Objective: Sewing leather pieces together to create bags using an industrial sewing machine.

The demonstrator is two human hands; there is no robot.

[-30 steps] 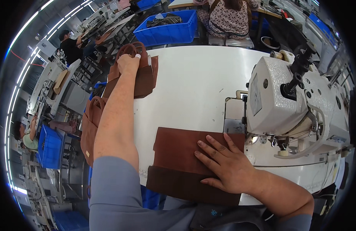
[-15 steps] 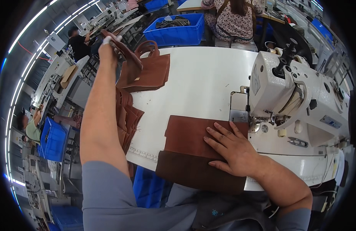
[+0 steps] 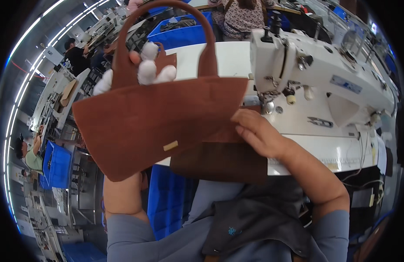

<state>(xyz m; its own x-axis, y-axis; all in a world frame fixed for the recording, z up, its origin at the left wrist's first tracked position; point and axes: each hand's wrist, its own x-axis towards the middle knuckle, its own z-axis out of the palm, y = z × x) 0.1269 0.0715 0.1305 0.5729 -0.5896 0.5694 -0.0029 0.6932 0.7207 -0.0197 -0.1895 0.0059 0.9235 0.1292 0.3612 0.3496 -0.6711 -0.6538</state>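
Observation:
A brown bag panel (image 3: 145, 118) with a looped handle (image 3: 209, 39) and a small tan tag (image 3: 170, 146) hangs tilted over the table's near left part. White-covered fingertips of my left hand (image 3: 148, 72) show above its top edge, inside the handle loop; they grip the panel, which hides the rest of the hand. My right hand (image 3: 263, 133) is at the panel's lower right corner, fingers bent together, seemingly pinching it. Under that hand a flat reddish-brown piece (image 3: 223, 136) with a dark brown lower section (image 3: 219, 161) lies at the table's front edge, partly covered.
A white sewing machine (image 3: 315, 65) stands on the right of the white table (image 3: 237, 54), with thread snips (image 3: 320, 122) beside it. Blue bins stand below the front edge (image 3: 167, 196) and beyond the table (image 3: 184, 32). Other people work at stations behind and to the left.
My left hand has brought the handled panel from the far left pile toward me, over the near pieces. My right hand's fingers, spread flat before, are now drawn together at its corner.

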